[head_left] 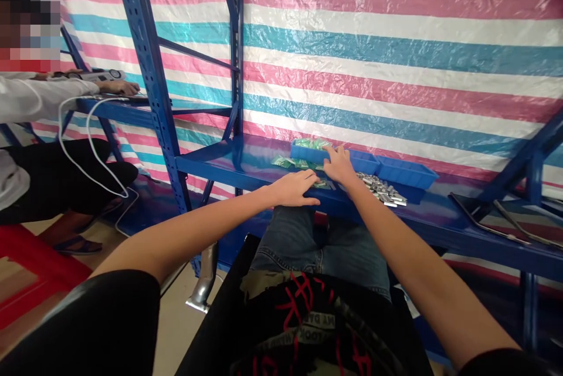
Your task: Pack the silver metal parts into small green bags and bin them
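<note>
My left hand [295, 188] rests at the front edge of the blue shelf [211, 160], thumb apart from the curled fingers; small green-and-silver pieces lie just beyond it. Over the near side of a blue bin [363, 161], my right hand [338, 165] hangs with bent fingers, and whether it holds anything cannot be made out. Green packets [311, 143] fill the left end of the bins. More green pieces [292, 162] lie loose in front of them. To the right of my right hand is a pile of small silver metal parts [382, 189].
A second blue bin [409, 172] stands at the right. Thin dark panels [488, 226] lie farther right. A blue upright post [152, 71] rises at the left. Beyond it, a person's hand [118, 87] rests at another shelf, near a white cable [90, 173].
</note>
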The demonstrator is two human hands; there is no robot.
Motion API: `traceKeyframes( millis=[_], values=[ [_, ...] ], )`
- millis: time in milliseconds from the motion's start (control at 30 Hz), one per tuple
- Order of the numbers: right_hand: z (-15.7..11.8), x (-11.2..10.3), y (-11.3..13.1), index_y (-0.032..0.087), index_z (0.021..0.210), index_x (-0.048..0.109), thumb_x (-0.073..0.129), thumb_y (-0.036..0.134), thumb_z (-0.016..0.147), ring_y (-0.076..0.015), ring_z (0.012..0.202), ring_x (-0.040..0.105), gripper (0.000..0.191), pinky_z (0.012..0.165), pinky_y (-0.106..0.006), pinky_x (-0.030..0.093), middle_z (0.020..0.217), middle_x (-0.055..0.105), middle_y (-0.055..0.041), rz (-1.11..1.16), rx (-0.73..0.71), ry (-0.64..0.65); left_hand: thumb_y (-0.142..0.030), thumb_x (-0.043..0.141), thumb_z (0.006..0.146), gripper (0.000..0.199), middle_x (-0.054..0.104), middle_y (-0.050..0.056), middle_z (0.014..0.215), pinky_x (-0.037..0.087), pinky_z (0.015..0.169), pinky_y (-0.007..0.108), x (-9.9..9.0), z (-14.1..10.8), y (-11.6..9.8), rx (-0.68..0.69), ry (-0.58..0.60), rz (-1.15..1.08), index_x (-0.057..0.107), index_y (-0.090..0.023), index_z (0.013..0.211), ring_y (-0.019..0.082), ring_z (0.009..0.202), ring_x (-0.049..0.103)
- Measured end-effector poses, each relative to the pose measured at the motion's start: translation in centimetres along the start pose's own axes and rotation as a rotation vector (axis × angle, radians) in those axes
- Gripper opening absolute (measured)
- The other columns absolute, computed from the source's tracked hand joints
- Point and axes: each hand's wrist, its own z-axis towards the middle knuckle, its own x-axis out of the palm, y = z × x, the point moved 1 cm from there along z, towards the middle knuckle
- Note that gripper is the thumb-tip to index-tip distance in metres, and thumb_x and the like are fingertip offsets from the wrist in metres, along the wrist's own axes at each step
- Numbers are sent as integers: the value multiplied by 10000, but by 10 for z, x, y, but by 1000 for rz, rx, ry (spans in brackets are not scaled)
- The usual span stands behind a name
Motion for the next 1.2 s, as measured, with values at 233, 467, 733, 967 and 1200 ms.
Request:
traceKeyframes(
  millis=[233,467,733,967,1200],
  values=[
    [-38,-5,7,187,1018,637,361,324,849,-209,946,549,351,912,-355,425,939,621,-69,330,-32,-20,-251,607,809,115,645,24,815,426,724,254,-6,8,8,-203,-223,-543,645,-175,887,143,734,576],
    [-50,-6,16,172,899,607,532,555,768,-147,742,580,411,650,-252,451,824,630,-30,675,-78,158,-235,590,831,392,543,-25,684,424,613,235,4,14,17,-458,-443,-712,492,-147,1200,108,603,509],
    [-52,-3,9,171,743,515,634,494,685,-130,639,529,349,624,-266,422,661,569,-4,776,-19,126,-76,501,843,158,589,16,726,495,692,252,7,19,19,-492,-381,-956,567,-108,982,105,679,581],
    [-49,0,5,196,832,459,630,437,670,-125,626,516,336,616,-266,405,650,515,31,827,-39,39,-233,535,878,144,630,56,833,494,797,290,5,17,20,-507,-384,-1029,589,-112,932,126,779,621],
    [-48,-5,8,184,797,488,612,343,661,-126,823,501,244,705,-245,392,921,530,-14,819,-135,-39,-354,540,889,322,653,94,896,484,810,315,-4,12,16,-515,-337,-1060,590,-94,1072,144,778,627]
  ],
)
